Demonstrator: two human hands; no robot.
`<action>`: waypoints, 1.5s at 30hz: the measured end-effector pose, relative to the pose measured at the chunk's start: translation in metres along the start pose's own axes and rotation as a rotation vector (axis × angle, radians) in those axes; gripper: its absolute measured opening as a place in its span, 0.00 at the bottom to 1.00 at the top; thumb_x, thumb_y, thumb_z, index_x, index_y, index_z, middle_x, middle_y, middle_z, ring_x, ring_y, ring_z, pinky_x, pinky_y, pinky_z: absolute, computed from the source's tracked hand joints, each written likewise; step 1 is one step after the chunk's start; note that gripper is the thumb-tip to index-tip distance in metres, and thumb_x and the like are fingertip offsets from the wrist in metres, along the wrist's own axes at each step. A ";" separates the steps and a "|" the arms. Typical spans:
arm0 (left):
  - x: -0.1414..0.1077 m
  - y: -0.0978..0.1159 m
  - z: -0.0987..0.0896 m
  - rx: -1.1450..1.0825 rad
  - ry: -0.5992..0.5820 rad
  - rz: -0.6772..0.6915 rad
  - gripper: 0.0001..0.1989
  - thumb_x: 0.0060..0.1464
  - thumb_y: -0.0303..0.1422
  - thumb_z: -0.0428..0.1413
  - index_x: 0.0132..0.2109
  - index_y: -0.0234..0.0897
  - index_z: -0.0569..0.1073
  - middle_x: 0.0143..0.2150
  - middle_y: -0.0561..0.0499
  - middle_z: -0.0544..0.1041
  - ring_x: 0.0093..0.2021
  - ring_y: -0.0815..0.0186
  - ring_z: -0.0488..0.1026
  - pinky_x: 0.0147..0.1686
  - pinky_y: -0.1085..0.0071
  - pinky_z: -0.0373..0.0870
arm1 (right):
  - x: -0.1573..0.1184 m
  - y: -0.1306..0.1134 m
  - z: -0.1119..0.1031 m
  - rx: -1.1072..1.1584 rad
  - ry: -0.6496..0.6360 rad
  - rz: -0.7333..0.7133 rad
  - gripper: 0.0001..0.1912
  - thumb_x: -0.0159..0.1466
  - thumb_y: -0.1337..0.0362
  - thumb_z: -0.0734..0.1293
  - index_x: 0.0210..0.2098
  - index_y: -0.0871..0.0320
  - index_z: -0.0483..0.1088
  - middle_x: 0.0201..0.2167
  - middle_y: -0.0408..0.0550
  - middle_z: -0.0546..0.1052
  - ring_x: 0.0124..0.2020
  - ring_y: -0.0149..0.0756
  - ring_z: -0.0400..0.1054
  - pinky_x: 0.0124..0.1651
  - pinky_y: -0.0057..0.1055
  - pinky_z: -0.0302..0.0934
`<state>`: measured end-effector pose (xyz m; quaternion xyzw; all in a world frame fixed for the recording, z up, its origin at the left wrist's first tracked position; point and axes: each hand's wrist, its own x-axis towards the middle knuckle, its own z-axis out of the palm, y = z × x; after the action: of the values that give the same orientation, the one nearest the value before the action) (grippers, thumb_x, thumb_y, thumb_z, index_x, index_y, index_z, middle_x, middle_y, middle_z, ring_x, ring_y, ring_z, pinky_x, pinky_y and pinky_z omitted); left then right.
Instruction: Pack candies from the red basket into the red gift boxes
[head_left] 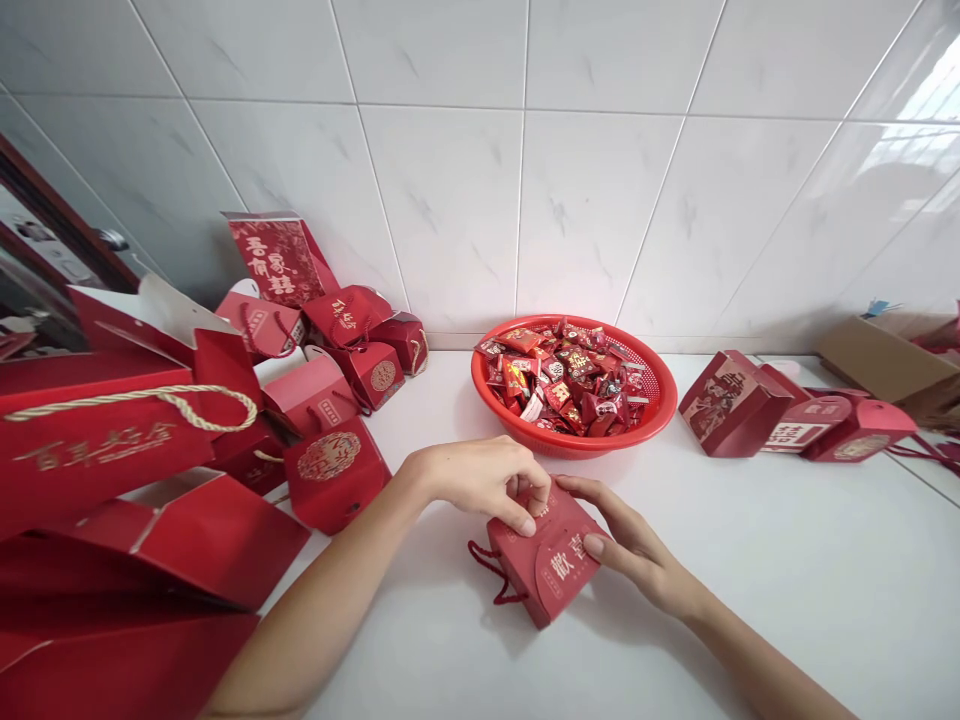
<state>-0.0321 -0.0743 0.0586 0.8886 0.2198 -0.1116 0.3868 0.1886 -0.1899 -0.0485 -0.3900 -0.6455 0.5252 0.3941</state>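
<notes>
A small red gift box (551, 590) with gold characters and a dark red cord handle (499, 580) rests tilted on the white counter in front of me. My left hand (495, 480) is on its top, fingers curled and thumb pressed at the closing flaps. From the other side, my right hand (626, 545) grips the box, thumb on the top face and fingers along the far edge. Just beyond it stands a red plastic basket (574, 447) of wrapped candies (570, 380). The inside of the box is hidden.
Red gift boxes (337, 470) and larger red bags (112, 420) crowd the left side. More red boxes (750, 405) stand at the right, near a brown cardboard box (877, 360). A tiled wall (450, 200) bounds the counter (750, 560) at the back.
</notes>
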 end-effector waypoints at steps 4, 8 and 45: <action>0.000 0.001 0.001 0.014 0.017 -0.018 0.04 0.54 0.31 0.64 0.36 0.38 0.76 0.38 0.52 0.78 0.40 0.64 0.75 0.38 0.71 0.68 | 0.000 0.000 0.001 -0.025 0.015 -0.004 0.26 0.71 0.52 0.64 0.66 0.48 0.61 0.68 0.53 0.66 0.66 0.48 0.62 0.66 0.48 0.59; -0.004 0.007 0.003 0.047 0.053 -0.010 0.03 0.55 0.31 0.61 0.38 0.38 0.76 0.40 0.51 0.79 0.42 0.63 0.75 0.40 0.71 0.67 | 0.000 0.003 0.000 -0.085 0.047 -0.015 0.26 0.71 0.51 0.64 0.66 0.48 0.61 0.67 0.54 0.66 0.67 0.49 0.61 0.66 0.50 0.58; 0.018 0.032 0.040 0.093 0.393 -0.197 0.16 0.58 0.48 0.59 0.39 0.39 0.72 0.40 0.51 0.70 0.36 0.61 0.72 0.32 0.68 0.63 | -0.013 -0.036 -0.014 -0.682 0.451 -0.470 0.10 0.67 0.66 0.70 0.48 0.53 0.74 0.36 0.47 0.78 0.34 0.36 0.72 0.35 0.31 0.71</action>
<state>-0.0016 -0.1174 0.0457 0.8844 0.3713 0.0162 0.2822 0.2036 -0.2019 -0.0121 -0.4448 -0.7502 0.0818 0.4822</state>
